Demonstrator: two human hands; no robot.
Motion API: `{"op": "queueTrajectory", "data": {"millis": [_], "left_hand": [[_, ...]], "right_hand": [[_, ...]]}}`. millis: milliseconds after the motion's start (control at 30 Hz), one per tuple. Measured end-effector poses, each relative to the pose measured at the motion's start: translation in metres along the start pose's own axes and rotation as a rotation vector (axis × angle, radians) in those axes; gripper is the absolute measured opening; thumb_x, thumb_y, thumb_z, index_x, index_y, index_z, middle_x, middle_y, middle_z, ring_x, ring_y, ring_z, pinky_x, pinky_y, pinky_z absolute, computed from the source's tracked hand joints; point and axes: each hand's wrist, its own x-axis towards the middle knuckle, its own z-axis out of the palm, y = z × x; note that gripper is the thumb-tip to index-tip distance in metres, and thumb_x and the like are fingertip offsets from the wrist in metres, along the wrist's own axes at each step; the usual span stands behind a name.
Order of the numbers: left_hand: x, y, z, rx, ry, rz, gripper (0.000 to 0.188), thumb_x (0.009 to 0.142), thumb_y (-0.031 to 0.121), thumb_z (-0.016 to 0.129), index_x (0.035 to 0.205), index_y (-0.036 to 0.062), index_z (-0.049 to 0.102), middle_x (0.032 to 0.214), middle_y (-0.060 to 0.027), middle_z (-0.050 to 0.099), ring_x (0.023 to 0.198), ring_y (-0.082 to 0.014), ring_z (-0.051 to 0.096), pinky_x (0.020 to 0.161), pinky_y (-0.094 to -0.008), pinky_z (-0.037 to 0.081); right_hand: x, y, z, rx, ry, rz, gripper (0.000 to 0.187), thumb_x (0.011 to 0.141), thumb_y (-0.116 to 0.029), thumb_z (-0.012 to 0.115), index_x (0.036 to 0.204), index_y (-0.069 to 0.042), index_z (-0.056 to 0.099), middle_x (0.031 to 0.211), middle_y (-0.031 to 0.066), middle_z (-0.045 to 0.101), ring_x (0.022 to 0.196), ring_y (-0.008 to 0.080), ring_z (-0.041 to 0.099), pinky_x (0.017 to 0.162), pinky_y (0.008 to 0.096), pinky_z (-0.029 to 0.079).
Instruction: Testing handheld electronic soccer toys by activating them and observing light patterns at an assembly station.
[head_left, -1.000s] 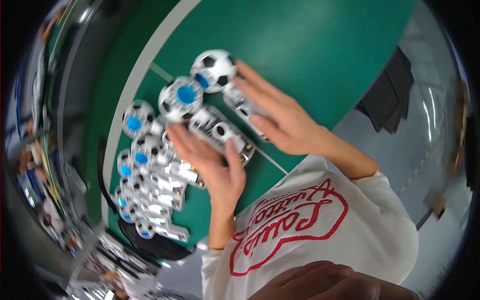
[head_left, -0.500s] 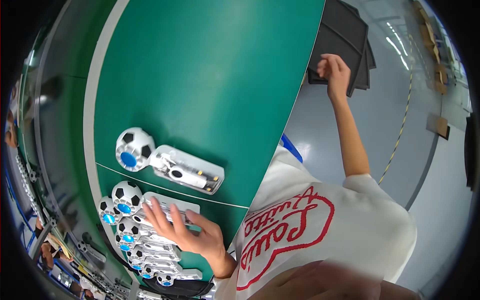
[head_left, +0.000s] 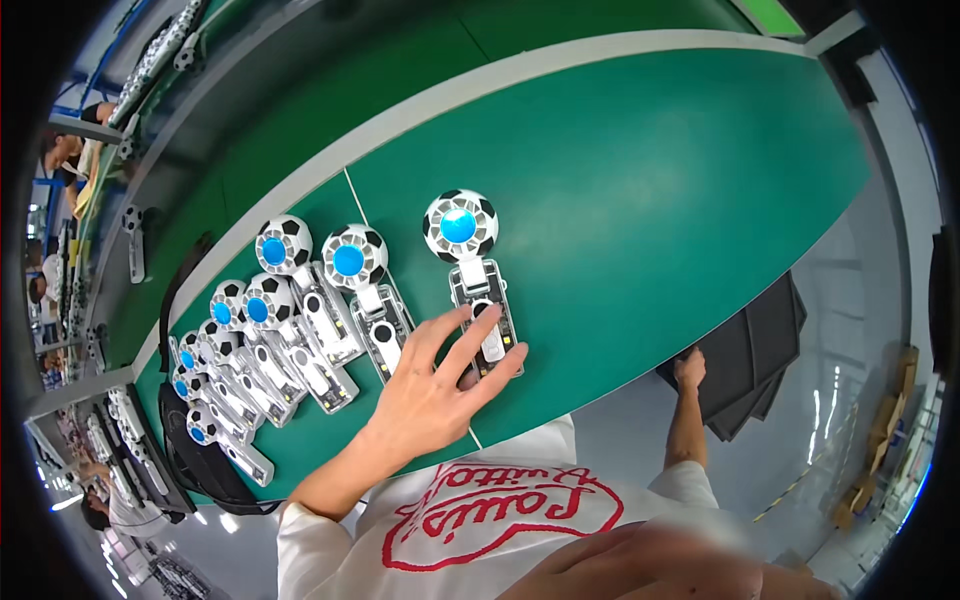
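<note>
A handheld fan point(head_left: 458, 222) with a soccer-ball head and a blue round centre lies on the green table, apart from the others. Its handle is uncovered, showing parts inside. My left hand point(head_left: 430, 390) reaches over this handle, thumb on the right side and fingers on the left and top, gripping it while it rests on the table. Just left of the hand lies another such fan point(head_left: 350, 258), its handle partly hidden by the fingers. Beyond the table's near edge, my right hand point(head_left: 690, 368) is closed at the edge of a stacked black tray point(head_left: 745, 350); its fingertips are partly hidden.
Several more fans point(head_left: 268, 300) lie in a close group on the left of the table. A black bag-like item point(head_left: 205, 455) sits at the table's left end. A pale raised rail point(head_left: 560, 65) runs along the far edge. Other people work at far left.
My view has turned, so the table now runs across it. My left hand has gone from the grouped fans to the separate fan's handle. My right hand has closed at the tray's edge.
</note>
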Motion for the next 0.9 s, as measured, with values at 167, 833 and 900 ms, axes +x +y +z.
{"op": "queueTrajectory", "data": {"millis": [167,833,900], "left_hand": [[-0.03,0.006,0.003,-0.316,0.317,0.198,0.041,0.067,-0.006,0.061,0.107,0.006,0.063,0.115,-0.0165,0.058,0.1,-0.0331,0.059,0.078,-0.0434,0.052],[-0.084,-0.006,0.015,-0.694,0.245,0.137,0.043,0.062,-0.001,0.064,0.104,0.0039,0.064,0.107,-0.0122,0.059,0.085,-0.03,0.063,0.067,-0.0383,0.053],[-0.086,-0.008,0.012,-0.738,0.249,0.09,0.04,0.062,-0.002,0.064,0.102,0.0033,0.065,0.106,-0.0125,0.059,0.085,-0.0304,0.063,0.067,-0.0386,0.053]], "right_hand": [[0.039,0.017,-0.15,0.309,0.662,-0.267,0.012,0.083,0.002,0.058,0.095,0.004,0.061,0.09,0.0187,0.064,0.084,0.0309,0.064,0.08,0.0399,0.05],[-0.162,-0.322,-0.39,0.166,0.998,-0.726,0.019,0.092,-0.008,0.059,0.109,0.001,0.063,0.1,0.0145,0.065,0.09,0.0254,0.065,0.08,0.0337,0.051],[-0.191,-0.366,-0.349,0.085,0.657,-0.883,0.022,0.084,0.003,0.062,0.106,0.001,0.061,0.097,0.0176,0.062,0.088,0.0324,0.063,0.078,0.0364,0.05]]}}
